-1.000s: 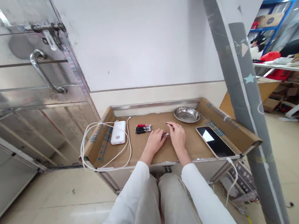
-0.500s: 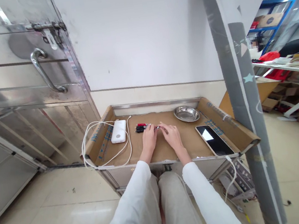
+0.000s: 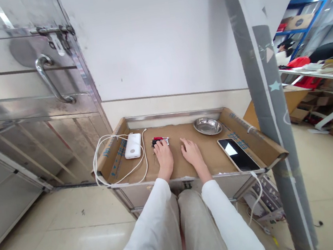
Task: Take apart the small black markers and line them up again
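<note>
A small bundle of slim red and black pens (image 3: pixel 164 138) with silvery ends lies on the cardboard-covered cart top (image 3: pixel 179 167). Over the near side of the bundle, my left hand (image 3: pixel 164 158) has its fingers bent down onto the black pens, partly covering them. To the right, apart from the pens, my right hand (image 3: pixel 192 154) rests low over the cardboard, its fingers loosely stretched and nothing visible in them.
A white power bank (image 3: pixel 132 145) with a looped white cable lies left of the pens. At the back right sits a round metal dish (image 3: pixel 207 126), with a phone (image 3: pixel 238 154) nearer the front. A tall wrapped roll (image 3: pixel 265 85) leans beside the cart.
My hands were together, pinching a pen between them. They have parted: the left has shifted left onto the bundle, and the right has let go and its fingers have loosened.
</note>
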The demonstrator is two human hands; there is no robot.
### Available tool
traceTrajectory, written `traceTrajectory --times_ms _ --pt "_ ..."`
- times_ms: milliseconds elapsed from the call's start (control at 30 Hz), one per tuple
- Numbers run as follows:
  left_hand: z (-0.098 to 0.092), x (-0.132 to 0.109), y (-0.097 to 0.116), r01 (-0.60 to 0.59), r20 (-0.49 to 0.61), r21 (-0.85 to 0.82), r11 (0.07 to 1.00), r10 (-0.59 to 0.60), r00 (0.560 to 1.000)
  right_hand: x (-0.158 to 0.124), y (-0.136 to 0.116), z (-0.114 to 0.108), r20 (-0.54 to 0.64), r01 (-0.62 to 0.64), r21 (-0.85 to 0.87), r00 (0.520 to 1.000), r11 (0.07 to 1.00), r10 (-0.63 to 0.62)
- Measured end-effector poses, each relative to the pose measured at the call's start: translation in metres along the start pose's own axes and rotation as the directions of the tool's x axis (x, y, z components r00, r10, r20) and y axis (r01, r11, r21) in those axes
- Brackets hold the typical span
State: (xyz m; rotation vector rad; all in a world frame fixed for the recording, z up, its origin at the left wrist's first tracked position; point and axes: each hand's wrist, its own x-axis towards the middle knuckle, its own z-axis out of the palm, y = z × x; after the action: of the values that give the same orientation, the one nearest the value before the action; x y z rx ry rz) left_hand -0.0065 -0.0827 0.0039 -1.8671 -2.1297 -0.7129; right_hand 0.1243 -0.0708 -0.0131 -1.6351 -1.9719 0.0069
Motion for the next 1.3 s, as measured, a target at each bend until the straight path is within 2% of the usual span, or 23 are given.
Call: traceTrajectory --times_ms 200,400,500,567,633,700,767,1300 --pt "0.0055 0.0016 -0.0015 -0.075 0.006 0.007 0.997 0.075 0.997 -0.0027 -0.0019 -0.0024 0.012 -0.014 -0.025 1.0 1.0 0.015" --pt "0.0089 0.0034 -0.0005 -0.08 -0.046 -0.04 0.996 0.078 0.996 -0.0022 -0.0023 -0.0038 0.008 -0.025 -0.018 1.0 1.0 0.025" --pt "0.0077 0.0046 0.0003 -0.244 -0.024 -0.127 0.961 0.243 0.97 -0.0015 -0.0003 -0.0022 0.015 -0.03 -0.023 0.999 0.999 0.03" --pt "0.0068 0.005 0.001 -0.385 0.018 -0.195 0.902 0.395 0.918 -0.0013 0.0009 -0.0011 0.016 -0.027 -0.024 1.0 0.999 0.027" --pt "0.0061 0.0052 0.0013 -0.452 0.077 -0.264 0.852 0.485 0.871 -0.0013 0.0019 -0.0003 0.012 -0.019 -0.022 1.0 1.0 0.019" --pt "0.0059 0.0054 0.001 -0.445 0.124 -0.316 0.838 0.501 0.856 -0.0014 0.0026 0.0003 0.007 -0.011 -0.018 1.0 1.0 0.011" --pt "0.0059 0.0055 0.0002 -0.418 0.145 -0.346 0.84 0.488 0.861 -0.0014 0.0031 0.0008 0.004 -0.008 -0.014 1.0 1.0 0.008" --pt "0.0042 0.0067 0.0007 -0.381 0.175 -0.35 0.856 0.459 0.871 -0.0013 0.002 -0.0003 0.0 -0.018 0.014 1.0 1.0 0.018"
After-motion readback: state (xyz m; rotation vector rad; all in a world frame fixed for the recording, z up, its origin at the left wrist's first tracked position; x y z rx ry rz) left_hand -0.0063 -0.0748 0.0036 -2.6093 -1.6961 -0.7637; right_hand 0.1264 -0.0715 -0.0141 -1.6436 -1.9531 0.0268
